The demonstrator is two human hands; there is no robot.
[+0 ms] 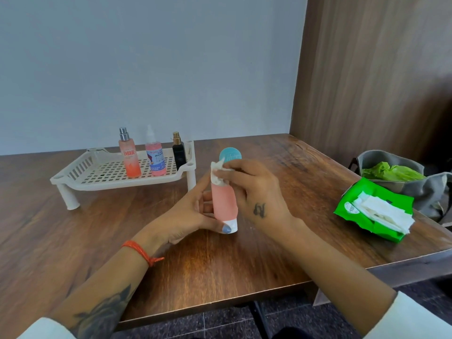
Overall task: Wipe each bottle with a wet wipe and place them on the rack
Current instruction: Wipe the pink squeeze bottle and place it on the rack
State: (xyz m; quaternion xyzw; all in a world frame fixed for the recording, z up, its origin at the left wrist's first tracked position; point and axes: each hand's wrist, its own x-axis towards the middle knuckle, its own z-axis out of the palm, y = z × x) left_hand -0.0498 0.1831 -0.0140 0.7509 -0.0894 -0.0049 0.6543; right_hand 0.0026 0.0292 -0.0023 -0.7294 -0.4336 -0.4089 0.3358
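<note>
The left hand (193, 214) has its grip around a pink tube (224, 204) standing cap-down on the desk (220, 260), while the right hand (254, 189) pinches a wet wipe (217, 173) against the tube's top. Three bottles (two pinkish, one black) stand on the rack (97, 172) nearby.

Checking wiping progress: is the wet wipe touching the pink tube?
Touching. The head view shows the right hand pressing the wet wipe against the pink tube's upper end.

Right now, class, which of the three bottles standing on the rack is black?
The small black bottle with the gold sprayer, at the right end of the row on the rack. The other two are pinkish: the orange-pink bottle and the pink bottle.
</note>
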